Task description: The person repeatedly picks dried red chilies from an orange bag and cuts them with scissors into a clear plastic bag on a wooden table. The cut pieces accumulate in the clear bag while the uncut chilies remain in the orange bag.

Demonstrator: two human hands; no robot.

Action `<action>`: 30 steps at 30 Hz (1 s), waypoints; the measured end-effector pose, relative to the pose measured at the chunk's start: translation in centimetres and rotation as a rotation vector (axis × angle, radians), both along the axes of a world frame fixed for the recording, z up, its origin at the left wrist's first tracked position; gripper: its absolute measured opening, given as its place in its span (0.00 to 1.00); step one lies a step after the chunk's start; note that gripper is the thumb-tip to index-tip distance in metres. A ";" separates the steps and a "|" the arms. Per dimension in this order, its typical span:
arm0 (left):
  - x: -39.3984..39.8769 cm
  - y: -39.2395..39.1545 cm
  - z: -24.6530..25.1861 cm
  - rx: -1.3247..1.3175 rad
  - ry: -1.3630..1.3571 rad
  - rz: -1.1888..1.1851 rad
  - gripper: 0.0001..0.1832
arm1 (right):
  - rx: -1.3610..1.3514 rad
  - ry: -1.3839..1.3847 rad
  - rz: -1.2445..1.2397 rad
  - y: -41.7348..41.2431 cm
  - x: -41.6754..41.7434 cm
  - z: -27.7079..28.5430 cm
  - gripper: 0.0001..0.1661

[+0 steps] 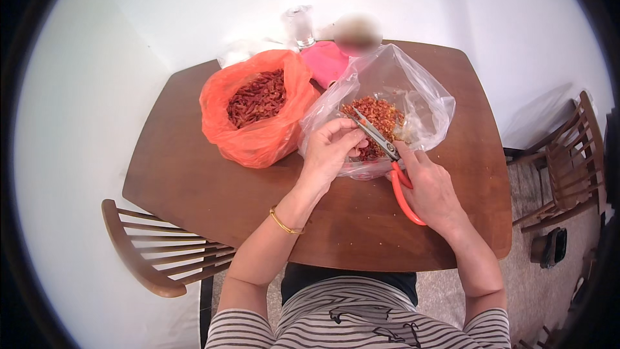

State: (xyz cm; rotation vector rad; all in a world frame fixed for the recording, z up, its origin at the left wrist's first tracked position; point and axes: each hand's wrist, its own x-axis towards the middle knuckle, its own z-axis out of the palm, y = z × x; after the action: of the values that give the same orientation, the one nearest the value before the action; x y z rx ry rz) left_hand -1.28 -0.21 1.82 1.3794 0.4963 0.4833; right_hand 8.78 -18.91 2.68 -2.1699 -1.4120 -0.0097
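My right hand point(428, 189) grips a pair of scissors point(385, 145) by its red-orange handles, the metal blades pointing up and to the left. At the blade tips, my left hand point(336, 143) pinches something small, likely a dried chili, mostly hidden by the fingers. Both hands are over the near left part of a clear plastic bag point(431, 106) that lies open, with cut red chili pieces point(378, 114) inside. To the left stands an open red plastic bag point(213, 121) filled with whole dried red chilies point(259, 97).
The bags rest on a brown wooden table point(193, 208) against white walls. Behind them are a pink item point(324, 63), a drinking glass point(301, 29) and a blurred round object point(357, 34). Wooden chairs stand at the left point(140, 252) and right point(574, 169).
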 end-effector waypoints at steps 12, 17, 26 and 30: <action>-0.1 0.2 -1.2 -0.105 0.012 -0.086 0.04 | -0.030 0.023 0.008 0.0 -0.3 0.2 0.33; -0.4 0.5 -0.9 -0.122 0.030 -0.106 0.05 | -0.082 0.039 0.014 0.1 -0.1 0.3 0.31; -0.3 0.4 -0.7 -0.205 0.007 -0.053 0.08 | -0.004 -0.018 0.004 0.0 0.1 -0.1 0.29; -0.4 0.2 -0.6 -0.217 -0.026 -0.093 0.07 | -0.016 -0.024 0.013 0.2 -0.1 -0.2 0.31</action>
State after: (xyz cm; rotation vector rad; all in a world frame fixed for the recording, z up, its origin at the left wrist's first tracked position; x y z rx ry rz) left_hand -1.73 0.03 1.17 1.1810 0.4479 0.3604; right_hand 8.67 -18.75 2.51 -2.1811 -1.4441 -0.0201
